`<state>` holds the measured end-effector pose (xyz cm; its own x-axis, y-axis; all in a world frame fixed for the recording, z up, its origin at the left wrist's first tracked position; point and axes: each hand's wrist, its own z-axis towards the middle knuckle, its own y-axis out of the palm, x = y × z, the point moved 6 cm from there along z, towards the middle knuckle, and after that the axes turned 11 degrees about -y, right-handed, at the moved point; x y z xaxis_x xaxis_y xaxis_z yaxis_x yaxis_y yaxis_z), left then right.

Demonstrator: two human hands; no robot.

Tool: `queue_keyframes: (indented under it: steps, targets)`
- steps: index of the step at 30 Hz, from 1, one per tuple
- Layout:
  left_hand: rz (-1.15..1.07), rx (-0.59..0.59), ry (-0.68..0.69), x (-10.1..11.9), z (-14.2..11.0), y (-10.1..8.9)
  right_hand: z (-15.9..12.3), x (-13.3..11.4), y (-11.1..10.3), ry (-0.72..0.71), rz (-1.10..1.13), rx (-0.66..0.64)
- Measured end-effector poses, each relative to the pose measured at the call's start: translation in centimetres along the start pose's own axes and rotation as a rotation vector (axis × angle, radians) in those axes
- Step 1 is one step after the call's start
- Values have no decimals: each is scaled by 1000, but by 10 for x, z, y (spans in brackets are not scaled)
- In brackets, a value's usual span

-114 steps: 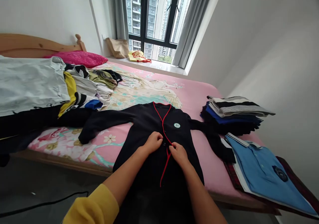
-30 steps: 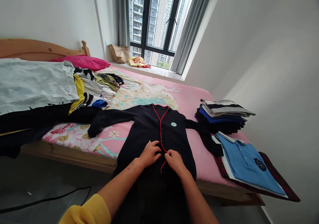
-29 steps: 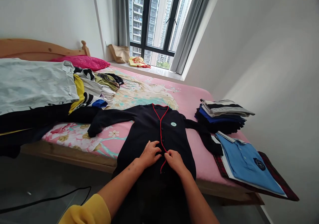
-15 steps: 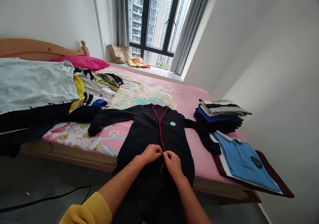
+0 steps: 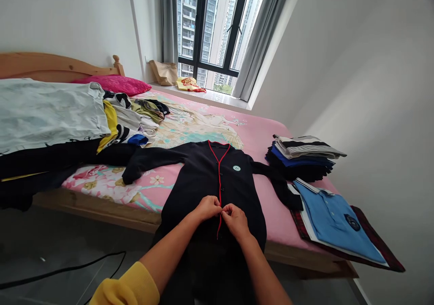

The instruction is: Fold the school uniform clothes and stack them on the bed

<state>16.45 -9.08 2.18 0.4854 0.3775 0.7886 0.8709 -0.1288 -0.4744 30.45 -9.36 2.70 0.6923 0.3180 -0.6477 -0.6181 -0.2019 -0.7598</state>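
Note:
A black cardigan (image 5: 200,174) with red trim and a round pale badge lies face up on the pink bed (image 5: 257,133), its hem hanging over the near edge. My left hand (image 5: 207,207) and my right hand (image 5: 234,220) meet at the red front placket low on the cardigan. Both pinch the fabric edges together with closed fingers, right by a button. The upper part of the front is fastened along the red line. The sleeves spread out to both sides.
A heap of unfolded clothes (image 5: 68,115) covers the bed's left. A folded stack (image 5: 303,156) and a blue polo shirt (image 5: 334,219) lie at the right. A pink pillow (image 5: 115,84) sits by the headboard. A black cable (image 5: 61,271) crosses the floor.
Both hands have worked down the cardigan's front from mid-chest towards the hem. The red edges above them now lie together in one line. The camera view shifted slightly.

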Motion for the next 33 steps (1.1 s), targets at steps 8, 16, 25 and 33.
queue_keyframes:
  steps: [8, 16, 25, 33]
  targets:
    - [72, 113, 68, 4, -5, -1, 21, 12, -1, 119, 129, -178]
    - [80, 233, 198, 6, -12, 2, 30, 14, 3, 124, 183, -269]
    - [25, 799, 226, -50, -68, -70, -53, 100, -77, 240, -20, 375]
    - [-65, 752, -236, -149, -86, -111, -81, 139, -88, 289, -156, 248]
